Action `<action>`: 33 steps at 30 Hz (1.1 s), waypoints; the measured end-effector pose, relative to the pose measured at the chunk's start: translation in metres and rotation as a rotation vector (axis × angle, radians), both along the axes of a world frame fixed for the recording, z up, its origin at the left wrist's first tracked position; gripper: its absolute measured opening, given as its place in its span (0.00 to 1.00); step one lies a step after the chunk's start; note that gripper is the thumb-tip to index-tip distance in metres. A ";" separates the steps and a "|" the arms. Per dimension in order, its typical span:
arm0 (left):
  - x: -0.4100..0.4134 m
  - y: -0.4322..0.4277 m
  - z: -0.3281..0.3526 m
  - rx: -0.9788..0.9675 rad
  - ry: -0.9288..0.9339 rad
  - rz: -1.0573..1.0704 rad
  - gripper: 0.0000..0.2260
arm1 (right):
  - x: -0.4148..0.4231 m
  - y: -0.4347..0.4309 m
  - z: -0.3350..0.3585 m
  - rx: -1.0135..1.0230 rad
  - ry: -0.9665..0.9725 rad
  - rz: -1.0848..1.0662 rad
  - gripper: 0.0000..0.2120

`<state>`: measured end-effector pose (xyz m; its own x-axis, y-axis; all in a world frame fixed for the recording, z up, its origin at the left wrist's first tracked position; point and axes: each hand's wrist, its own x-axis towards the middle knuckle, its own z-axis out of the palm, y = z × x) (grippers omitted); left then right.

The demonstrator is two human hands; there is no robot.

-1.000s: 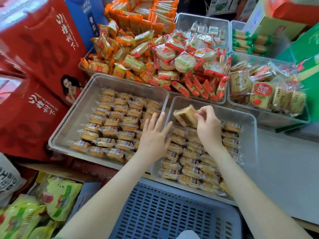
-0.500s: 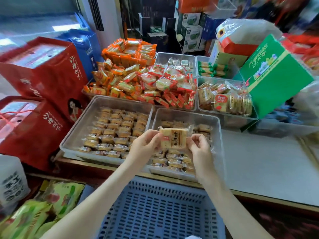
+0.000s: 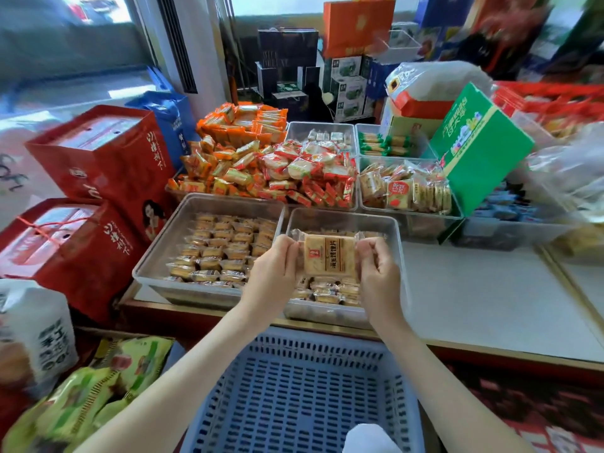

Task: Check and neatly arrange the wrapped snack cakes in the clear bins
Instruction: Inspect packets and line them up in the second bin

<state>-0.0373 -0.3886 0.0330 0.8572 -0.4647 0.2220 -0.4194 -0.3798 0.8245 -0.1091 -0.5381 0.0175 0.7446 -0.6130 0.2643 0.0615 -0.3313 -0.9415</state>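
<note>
Your left hand (image 3: 274, 270) and right hand (image 3: 379, 273) each pinch one end of a wrapped snack cake (image 3: 330, 256) (label facing you), holding it above the right clear bin (image 3: 346, 215). The left clear bin (image 3: 163, 253) touches it, with a blue basket (image 3: 294, 387) nearer you.

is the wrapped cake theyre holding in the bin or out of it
Out. The left hand and right hand pinch the ends of the wrapped cake, holding it raised over the right clear bin.

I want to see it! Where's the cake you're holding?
In the head view, the wrapped cake is centre frame, pinched between the left hand and right hand, above the right-hand clear bin.
</note>
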 end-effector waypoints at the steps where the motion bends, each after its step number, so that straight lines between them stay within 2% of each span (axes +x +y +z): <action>1: -0.003 -0.001 0.002 -0.021 -0.022 -0.011 0.09 | -0.001 0.000 0.004 0.034 -0.027 -0.010 0.12; 5: -0.011 0.000 0.003 -0.111 -0.045 -0.035 0.07 | -0.006 0.003 0.010 0.145 -0.094 -0.009 0.13; 8: -0.015 0.004 0.004 -0.165 0.033 -0.072 0.07 | -0.011 0.002 0.006 0.184 -0.100 0.022 0.13; 14: -0.017 0.010 0.004 -0.227 0.093 -0.097 0.11 | -0.018 0.001 0.000 0.221 -0.100 0.091 0.13; 24: -0.023 0.009 0.000 -0.274 0.117 -0.111 0.11 | -0.016 -0.002 -0.001 0.332 -0.088 0.096 0.13; 27: -0.015 0.006 0.002 -0.115 0.149 -0.081 0.10 | -0.014 -0.007 0.001 0.343 -0.013 0.091 0.13; 30: -0.002 0.002 0.007 0.105 0.161 -0.001 0.14 | -0.008 -0.015 0.007 0.173 0.053 0.060 0.11; 33: -0.003 -0.009 0.015 0.083 0.283 -0.074 0.15 | -0.001 -0.015 0.014 -0.002 0.015 0.091 0.10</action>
